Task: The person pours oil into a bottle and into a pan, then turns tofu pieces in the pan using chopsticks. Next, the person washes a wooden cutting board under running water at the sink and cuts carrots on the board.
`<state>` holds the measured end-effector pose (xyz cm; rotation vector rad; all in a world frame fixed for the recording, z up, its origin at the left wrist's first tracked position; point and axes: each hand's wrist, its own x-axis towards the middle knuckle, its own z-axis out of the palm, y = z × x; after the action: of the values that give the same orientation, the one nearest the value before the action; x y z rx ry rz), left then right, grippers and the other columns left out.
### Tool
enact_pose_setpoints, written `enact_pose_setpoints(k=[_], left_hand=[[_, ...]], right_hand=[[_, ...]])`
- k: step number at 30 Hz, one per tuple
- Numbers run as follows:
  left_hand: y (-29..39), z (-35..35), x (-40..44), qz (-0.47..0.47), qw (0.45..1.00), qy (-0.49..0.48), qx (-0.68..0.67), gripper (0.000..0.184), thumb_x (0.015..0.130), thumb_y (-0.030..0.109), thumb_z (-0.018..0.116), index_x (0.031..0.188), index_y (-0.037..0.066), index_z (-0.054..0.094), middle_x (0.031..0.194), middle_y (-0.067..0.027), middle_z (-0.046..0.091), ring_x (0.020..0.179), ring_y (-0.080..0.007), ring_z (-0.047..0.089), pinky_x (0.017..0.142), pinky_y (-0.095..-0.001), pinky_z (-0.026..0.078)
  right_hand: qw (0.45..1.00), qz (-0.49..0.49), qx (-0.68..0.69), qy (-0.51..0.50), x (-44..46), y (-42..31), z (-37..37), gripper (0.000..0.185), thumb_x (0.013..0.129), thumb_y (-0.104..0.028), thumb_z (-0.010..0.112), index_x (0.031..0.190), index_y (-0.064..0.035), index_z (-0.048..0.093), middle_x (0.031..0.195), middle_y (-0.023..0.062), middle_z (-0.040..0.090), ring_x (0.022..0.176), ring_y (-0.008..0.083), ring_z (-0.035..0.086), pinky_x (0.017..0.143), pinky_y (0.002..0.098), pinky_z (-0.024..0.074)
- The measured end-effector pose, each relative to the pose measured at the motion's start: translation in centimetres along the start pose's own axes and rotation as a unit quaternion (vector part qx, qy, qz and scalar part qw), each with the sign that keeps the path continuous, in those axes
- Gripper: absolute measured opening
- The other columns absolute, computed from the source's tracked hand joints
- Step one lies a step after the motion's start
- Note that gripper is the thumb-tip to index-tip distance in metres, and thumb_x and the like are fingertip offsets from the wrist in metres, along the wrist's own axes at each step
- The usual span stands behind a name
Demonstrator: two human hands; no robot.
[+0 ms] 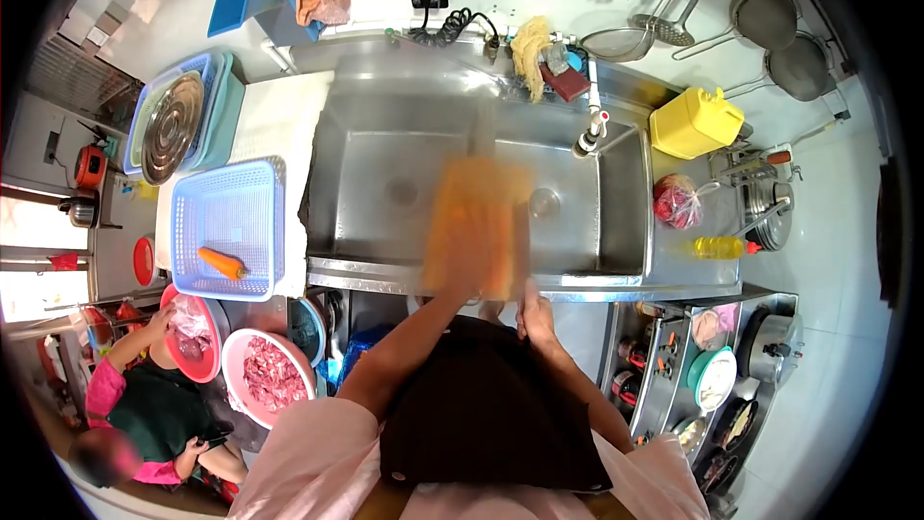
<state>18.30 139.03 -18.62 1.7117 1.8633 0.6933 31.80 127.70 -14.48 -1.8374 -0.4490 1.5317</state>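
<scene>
Over the steel sink [385, 221] a flat orange-yellow thing [491, 197] is smeared by motion, so its kind cannot be told. My left hand [467, 265] is on its lower part; the fingers blur into the orange and their hold does not show. At the sink's front edge, my right hand [536, 316] has its fingers closed round the lower end of a narrow greyish thing [523, 246]. This strip runs up along the orange thing's right side, too blurred to name.
Left of the sink stands a blue basket [274, 221] with a carrot [223, 263]. A faucet [589, 140], yellow jug [688, 125] and oil bottle [720, 247] are on the right. At lower left, a person [159, 404] handles meat beside a pink tub [231, 380].
</scene>
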Motion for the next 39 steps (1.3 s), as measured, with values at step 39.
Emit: enact_pose_setpoints(k=[39], left_hand=[[6.0, -4.2, 2.8, -0.024, 0.962, -0.268, 0.047, 0.044, 0.081, 0.014, 0.069, 0.119, 0.002, 0.050, 0.119, -0.0239, 0.056, 0.110, -0.0436, 0.055, 0.086, -0.0506, 0.048]], right_hand=[[0.993, 0.092, -0.024, -0.074, -0.1, -2.7, -2.4, 0.066, 0.097, -0.065, 0.043, 0.062, -0.0092, 0.047, 0.049, 0.0029, 0.042, 0.037, 0.0146, 0.039, 0.036, 0.0317, 0.0313]])
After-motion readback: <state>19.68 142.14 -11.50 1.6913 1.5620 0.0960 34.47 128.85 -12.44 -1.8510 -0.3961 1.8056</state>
